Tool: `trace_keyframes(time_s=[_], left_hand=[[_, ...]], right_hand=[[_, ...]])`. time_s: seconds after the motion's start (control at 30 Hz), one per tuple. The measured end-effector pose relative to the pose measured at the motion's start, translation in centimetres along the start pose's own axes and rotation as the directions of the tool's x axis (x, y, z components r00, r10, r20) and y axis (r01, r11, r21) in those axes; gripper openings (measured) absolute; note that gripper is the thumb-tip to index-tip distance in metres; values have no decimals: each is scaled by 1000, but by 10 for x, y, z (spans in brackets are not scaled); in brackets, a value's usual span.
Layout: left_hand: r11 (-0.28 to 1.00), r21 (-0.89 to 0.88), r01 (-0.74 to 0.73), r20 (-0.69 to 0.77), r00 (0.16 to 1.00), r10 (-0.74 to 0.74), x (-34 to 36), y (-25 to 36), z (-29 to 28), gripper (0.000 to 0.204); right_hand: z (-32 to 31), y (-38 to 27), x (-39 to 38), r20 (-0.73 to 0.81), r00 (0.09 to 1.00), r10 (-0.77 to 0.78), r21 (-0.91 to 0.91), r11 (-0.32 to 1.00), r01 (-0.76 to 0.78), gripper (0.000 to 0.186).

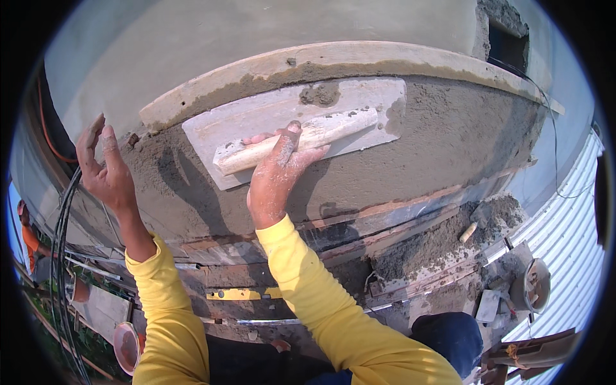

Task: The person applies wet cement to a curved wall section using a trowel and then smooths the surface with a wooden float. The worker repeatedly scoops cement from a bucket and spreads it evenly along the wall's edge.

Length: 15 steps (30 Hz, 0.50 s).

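My right hand (279, 176) is wrapped around the pale wooden handle of a plastering float (256, 114). The float's wide whitish board lies against the grey, damp-looking plaster (436, 141), just below a long wooden batten (359, 52). A lump of mortar (319, 95) clings to the board near its upper edge. To the left, my left hand (106, 167) is raised with its fingers stretched out and nothing in it. It is nearest to the left end of the plastered strip. Both hands have pale dust or plaster on them.
A mortar heap (417, 250) with a small handle sticking out lies at right. Beyond it are a bucket (538, 285) and corrugated metal sheeting (577, 224). A yellow level (234, 294) lies below my arms. Black cables (59, 256) hang at left, near a person in orange (29, 240).
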<state>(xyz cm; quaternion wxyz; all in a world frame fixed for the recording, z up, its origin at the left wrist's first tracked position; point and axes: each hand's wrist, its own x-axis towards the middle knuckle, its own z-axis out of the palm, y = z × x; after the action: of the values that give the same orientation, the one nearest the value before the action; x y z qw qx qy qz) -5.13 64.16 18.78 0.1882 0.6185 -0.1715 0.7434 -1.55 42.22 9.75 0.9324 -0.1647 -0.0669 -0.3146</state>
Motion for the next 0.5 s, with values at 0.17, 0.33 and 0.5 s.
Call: trace_keyframes(time_s=[0.17, 0.33, 0.5], left_hand=[[992, -110, 58, -20, 998, -61, -1, -4, 4, 25], [998, -41, 50, 77, 996, -47, -14, 17, 30, 25], [1000, -13, -27, 192, 981, 29, -13, 58, 62, 25]], right_hand=[[-10, -20, 32, -63, 996, -58, 19, 998, 60, 72], [-46, -106, 121, -158, 979, -133, -69, 990, 123, 69], [-108, -199, 237, -175, 965, -194, -99, 979, 179, 63]])
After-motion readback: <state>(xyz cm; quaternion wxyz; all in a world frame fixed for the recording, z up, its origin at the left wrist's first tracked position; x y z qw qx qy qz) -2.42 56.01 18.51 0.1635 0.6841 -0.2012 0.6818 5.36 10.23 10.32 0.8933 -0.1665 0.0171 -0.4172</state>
